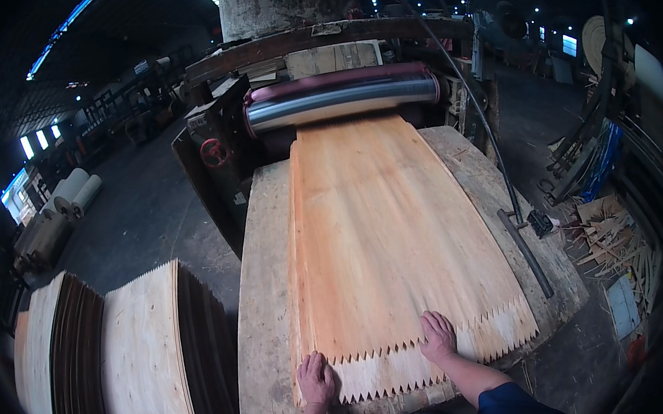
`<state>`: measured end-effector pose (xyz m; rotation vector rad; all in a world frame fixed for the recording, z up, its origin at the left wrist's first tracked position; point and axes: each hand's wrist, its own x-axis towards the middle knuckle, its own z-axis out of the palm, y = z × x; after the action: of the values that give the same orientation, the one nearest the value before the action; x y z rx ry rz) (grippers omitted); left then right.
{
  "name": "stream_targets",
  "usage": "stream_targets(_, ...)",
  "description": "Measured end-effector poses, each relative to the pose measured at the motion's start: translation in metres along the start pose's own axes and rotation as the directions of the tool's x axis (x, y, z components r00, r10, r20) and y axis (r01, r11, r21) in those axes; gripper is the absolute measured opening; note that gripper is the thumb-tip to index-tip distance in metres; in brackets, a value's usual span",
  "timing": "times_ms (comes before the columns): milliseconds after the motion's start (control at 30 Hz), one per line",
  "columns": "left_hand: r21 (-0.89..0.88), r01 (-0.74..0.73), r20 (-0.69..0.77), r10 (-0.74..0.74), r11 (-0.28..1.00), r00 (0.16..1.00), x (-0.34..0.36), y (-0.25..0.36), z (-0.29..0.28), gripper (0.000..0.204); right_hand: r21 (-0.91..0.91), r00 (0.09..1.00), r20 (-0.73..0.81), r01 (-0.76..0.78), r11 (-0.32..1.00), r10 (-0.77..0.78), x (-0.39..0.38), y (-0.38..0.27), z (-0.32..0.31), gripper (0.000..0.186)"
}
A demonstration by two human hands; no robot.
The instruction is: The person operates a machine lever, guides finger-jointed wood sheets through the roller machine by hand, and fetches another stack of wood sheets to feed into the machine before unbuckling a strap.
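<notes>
Pale orange veneer sheets [380,226] with toothed near edges lie stacked on a worn board bed [263,275], their far end at a roller machine [342,97] with a steel roller and a pink one. My left hand [315,378] rests on the sheets at their near left corner, fingers apart and a little bent. My right hand [437,333] rests on the top sheet just by its toothed edge, right of the middle, fingers slightly curved. A metal rod with a crossbar [529,250] is at the bed's right side.
Upright stacks of veneer [139,339] stand at lower left. White rolls [73,192] lie further back on the dark floor [144,206]. A red handwheel [214,150] is on the machine's left. Wood offcuts [607,240] and leaning metal pieces [592,155] are at the right.
</notes>
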<state>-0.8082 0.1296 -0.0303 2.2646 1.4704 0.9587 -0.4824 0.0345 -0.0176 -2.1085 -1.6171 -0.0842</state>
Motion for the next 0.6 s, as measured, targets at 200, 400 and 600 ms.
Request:
stream_targets(200, 0.003, 0.000, 0.001, -0.001, 1.000, 1.000, 0.0005, 0.0018, -0.0011, 0.040, -0.001, 1.000, 0.002, 0.000, 1.000, 0.000, 0.0001, -0.0003, -0.0005, 0.063)
stream_targets(400, 0.008, -0.007, -0.001, 0.007, 1.000, 1.000, 0.0004, -0.0002, -0.0004, 0.040, 0.006, 1.000, 0.002, 0.003, 1.000, -0.003, 0.0011, -0.0026, -0.0035, 0.063)
stream_targets(600, 0.004, -0.004, -0.001, 0.004, 1.000, 1.000, 0.0004, 0.0009, -0.0003, 0.040, 0.006, 1.000, -0.001, 0.004, 1.000, -0.004, 0.0014, -0.0016, -0.0025, 0.062)
